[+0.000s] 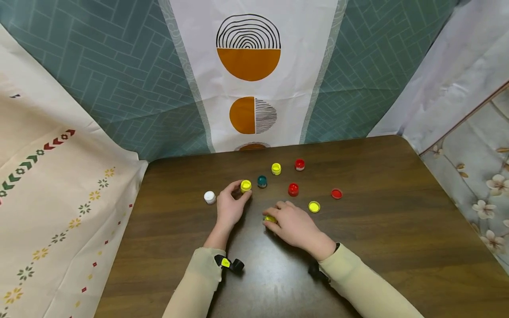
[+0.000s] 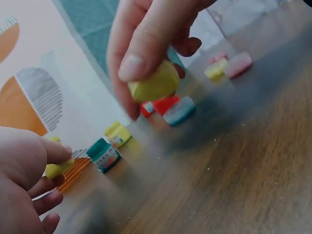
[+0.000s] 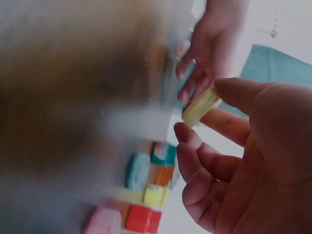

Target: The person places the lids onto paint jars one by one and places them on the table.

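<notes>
My left hand (image 1: 230,206) pinches a small open yellow paint jar (image 1: 246,186) between thumb and fingers; the jar shows partly behind the thumb in the left wrist view (image 2: 54,170). Over the near middle of the table, my right hand (image 1: 295,224) holds a yellow lid (image 1: 270,218) by its edge. That lid (image 3: 199,108) stands tilted between thumb and forefinger in the right wrist view. A dark teal paint jar (image 1: 262,181) stands just right of the left hand. The left wrist view shows a teal lid (image 2: 179,111) lying beneath the right hand, by the red jars.
A white jar (image 1: 210,197) stands left of the left hand. Farther back are another yellow jar (image 1: 276,168) and two red jars, one at the back (image 1: 300,164) and one nearer (image 1: 293,189). A yellow lid (image 1: 314,206) and a red lid (image 1: 336,193) lie to the right.
</notes>
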The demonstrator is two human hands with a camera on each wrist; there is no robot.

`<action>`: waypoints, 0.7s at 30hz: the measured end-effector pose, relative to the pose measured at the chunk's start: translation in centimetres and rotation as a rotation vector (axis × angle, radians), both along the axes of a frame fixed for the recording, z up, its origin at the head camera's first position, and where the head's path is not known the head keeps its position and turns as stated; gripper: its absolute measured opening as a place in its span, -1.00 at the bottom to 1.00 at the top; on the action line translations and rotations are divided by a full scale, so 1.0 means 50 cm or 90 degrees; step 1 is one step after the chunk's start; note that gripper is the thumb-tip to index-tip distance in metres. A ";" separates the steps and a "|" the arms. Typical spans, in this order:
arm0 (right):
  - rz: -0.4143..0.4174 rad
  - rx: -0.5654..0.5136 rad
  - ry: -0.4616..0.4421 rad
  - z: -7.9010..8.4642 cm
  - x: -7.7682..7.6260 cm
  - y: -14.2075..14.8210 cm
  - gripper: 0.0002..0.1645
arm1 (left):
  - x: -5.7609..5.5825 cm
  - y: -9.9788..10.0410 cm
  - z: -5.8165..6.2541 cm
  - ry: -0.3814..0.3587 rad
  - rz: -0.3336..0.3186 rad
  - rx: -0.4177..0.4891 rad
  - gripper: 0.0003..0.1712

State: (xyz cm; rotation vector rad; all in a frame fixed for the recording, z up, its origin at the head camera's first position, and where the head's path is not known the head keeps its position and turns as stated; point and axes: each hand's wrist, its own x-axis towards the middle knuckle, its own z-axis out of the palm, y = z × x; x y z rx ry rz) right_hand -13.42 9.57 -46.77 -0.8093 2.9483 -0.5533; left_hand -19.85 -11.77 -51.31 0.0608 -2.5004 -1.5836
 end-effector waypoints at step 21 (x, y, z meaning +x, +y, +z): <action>0.012 -0.365 -0.091 0.093 -0.034 0.106 -0.38 | 0.082 -0.020 0.054 0.076 -0.196 0.160 -0.58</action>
